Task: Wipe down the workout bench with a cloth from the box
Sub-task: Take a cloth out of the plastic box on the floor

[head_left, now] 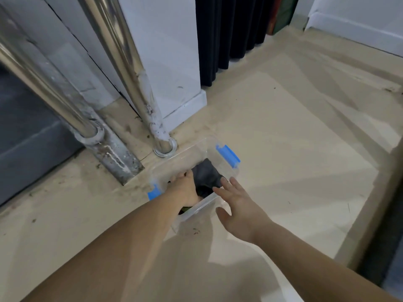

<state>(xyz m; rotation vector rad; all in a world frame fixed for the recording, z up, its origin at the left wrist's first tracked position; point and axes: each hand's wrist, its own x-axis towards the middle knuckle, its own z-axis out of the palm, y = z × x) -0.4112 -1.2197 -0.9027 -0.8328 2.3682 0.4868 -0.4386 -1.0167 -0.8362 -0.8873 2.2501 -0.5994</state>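
the clear box [220,159] sits on the floor beside a chrome pole [162,140]. inside it, the left hand [185,188] touches the dark cloth [206,175], its grip hidden. the right hand [238,205] hovers at the box's near rim, fingers spread apart

A clear plastic box [220,153] with blue latches [228,154] sits on the beige floor [294,138] beside two chrome poles [122,62]. The left hand [185,188] reaches inside it, touching a dark grey cloth [207,173]. The right hand [239,205] hovers spread above the box's near rim, fingers [229,184] extended.
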